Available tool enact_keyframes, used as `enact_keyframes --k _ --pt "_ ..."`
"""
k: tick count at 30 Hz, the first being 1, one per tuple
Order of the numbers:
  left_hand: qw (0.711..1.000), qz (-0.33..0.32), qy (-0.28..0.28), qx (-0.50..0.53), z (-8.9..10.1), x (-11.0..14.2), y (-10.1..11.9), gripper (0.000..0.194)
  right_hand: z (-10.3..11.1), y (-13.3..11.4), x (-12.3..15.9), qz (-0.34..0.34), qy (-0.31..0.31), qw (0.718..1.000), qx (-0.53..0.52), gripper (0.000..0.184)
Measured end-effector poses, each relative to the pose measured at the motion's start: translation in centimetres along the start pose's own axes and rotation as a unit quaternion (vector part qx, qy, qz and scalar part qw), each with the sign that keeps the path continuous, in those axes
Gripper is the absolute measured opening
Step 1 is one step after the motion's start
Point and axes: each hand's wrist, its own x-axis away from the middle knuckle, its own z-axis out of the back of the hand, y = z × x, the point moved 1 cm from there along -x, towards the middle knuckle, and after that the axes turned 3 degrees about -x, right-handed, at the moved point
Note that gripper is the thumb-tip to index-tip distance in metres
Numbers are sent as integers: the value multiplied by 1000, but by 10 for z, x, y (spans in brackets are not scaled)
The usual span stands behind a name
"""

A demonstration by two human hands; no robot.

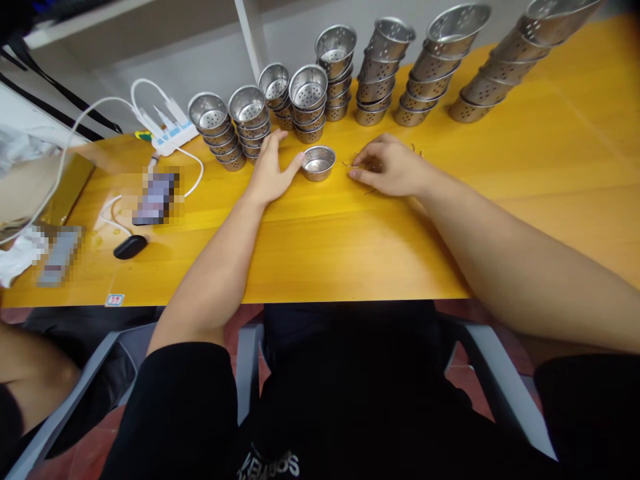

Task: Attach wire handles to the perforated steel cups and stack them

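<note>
A small shallow metal cup (319,164) stands upright on the table between my hands. My left hand (273,167) has its fingers stretched out and apart, the thumb touching the cup's left rim. To the right of the cup, my right hand (387,165) is closed in a pinch low over the table. A thin brownish wire-like piece (346,164) sticks out from its fingertips. More such thin pieces (416,151) lie around and partly under that hand; their exact kind is too small to make out.
Stacks of perforated metal cups (371,87) line the back, the right ones tall and leaning. Left are a white power strip (175,137) with cables, a phone (157,199), a black mouse-like object (130,247) and a blurred grey item (60,257). Another person's arm (35,373) shows lower left.
</note>
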Motion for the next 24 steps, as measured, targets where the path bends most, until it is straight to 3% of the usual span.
enact_keyframes --k 4,8,14,19,24 --pt "999 29 12 -2 2 -3 -7 114 1 2 0 5 -1 1000 14 36" --pt "998 42 46 21 5 -2 -11 101 3 -1 1 5 -14 1000 23 32" --pt "998 50 49 0 8 -1 -19 96 5 -4 2 9 -26 999 33 39" --pt "999 28 -9 -15 5 4 14 103 3 -5 2 5 -28 999 24 37" --pt "994 -14 -109 -12 -17 11 44 119 3 -8 1 7 -12 999 34 31"
